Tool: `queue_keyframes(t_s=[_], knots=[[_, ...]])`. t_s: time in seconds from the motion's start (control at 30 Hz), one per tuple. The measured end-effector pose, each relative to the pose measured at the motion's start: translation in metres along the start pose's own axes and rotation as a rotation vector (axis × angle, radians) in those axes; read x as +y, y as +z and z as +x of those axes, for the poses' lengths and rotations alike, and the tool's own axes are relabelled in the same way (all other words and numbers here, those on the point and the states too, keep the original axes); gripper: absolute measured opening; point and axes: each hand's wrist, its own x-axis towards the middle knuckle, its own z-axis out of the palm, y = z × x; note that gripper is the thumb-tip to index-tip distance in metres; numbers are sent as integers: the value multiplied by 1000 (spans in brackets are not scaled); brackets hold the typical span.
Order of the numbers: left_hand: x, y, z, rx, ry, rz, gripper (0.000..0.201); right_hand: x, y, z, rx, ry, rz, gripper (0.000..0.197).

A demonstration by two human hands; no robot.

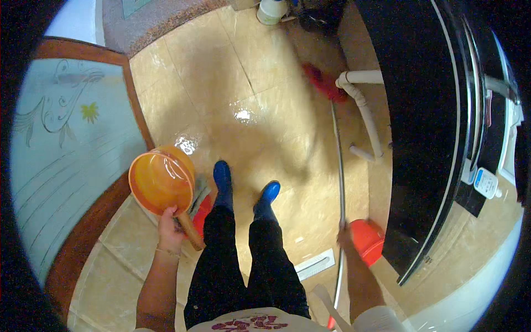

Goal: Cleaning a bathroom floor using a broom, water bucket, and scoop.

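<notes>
My left hand (pixel 170 226) grips an orange plastic water dipper (pixel 161 180) where its handle meets the bowl. The bowl faces up toward me and looks empty. On the right, my closed right hand (pixel 346 240) holds the metal pole of a long-handled floor brush (pixel 339 166). Its red head (pixel 323 83) rests at the far right, by the white drain pipe. The head is blurred, so its bristles cannot be made out. The pole's lower end, with a red tip, runs down past my right forearm.
Wet tan floor tiles (pixel 276 133) lie around my blue boots (pixel 270 192). A red bucket (pixel 367 235) stands beside my right hand, near a white floor drain (pixel 316 264). White pipes (pixel 365 105) come from under the black counter (pixel 420 110). A wood-framed glass door (pixel 135 105) borders the left.
</notes>
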Motion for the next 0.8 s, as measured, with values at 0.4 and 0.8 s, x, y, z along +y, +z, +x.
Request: queue_keyframes(t_s=[0.4, 0.8], knots=[[-21, 9, 7, 76, -142, 84, 19, -141, 72, 0, 24, -301, -171, 37], [-43, 37, -1, -39, 9, 91, 32, 248, -37, -126, 116, -120, -799, 45]])
